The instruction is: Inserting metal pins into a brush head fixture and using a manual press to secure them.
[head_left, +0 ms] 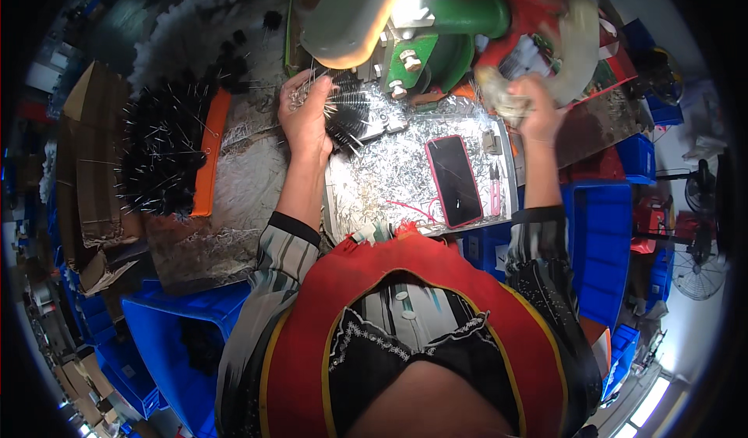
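Observation:
My left hand [306,118] is closed around a bunch of wire-stemmed brushes [349,118] with black bristles. Their thin metal stems fan out past my fingers, beside a green bench press [413,64]. My right hand [538,111], smeared by motion, grips a pale wrapped handle [499,101] on the machine's right side. Behind it, a red part and a pale curved rim of the machine are blurred too. A lamp with a bright edge [354,17] hangs over the brushes and hides part of the press.
Under my wrists lies a tray [343,196] strewn with metal clippings, bearing a phone [454,181] in a pink case and a small pink-handled tool [495,192]. Many black brushes [160,150] are heaped at left against an orange strip [211,153]. Blue bins [600,235] stand around the bench.

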Motion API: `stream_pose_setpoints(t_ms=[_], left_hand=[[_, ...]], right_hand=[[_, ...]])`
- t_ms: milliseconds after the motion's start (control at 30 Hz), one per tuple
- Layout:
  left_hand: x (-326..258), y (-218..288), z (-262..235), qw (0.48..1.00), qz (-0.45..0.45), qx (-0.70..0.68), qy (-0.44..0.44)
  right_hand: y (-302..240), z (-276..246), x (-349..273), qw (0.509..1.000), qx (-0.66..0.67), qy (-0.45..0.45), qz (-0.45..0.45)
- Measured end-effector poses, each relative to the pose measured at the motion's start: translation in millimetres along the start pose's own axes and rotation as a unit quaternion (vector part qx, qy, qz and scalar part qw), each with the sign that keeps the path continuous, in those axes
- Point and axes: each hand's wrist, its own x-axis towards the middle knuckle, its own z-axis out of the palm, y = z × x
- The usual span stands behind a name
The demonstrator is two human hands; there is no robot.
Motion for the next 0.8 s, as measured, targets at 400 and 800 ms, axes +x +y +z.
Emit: stream_pose_setpoints(t_ms=[400,800], left_hand=[[16,-16,-3,0.996,0.077,0.031,0.044],[14,-16,0,0.99,0.114,0.071,0.038]], right_hand=[[-81,3,40,0.977,-0.06,-0.011,0.206],[-43,3,8,0.999,-0.022,0.012,0.038]])
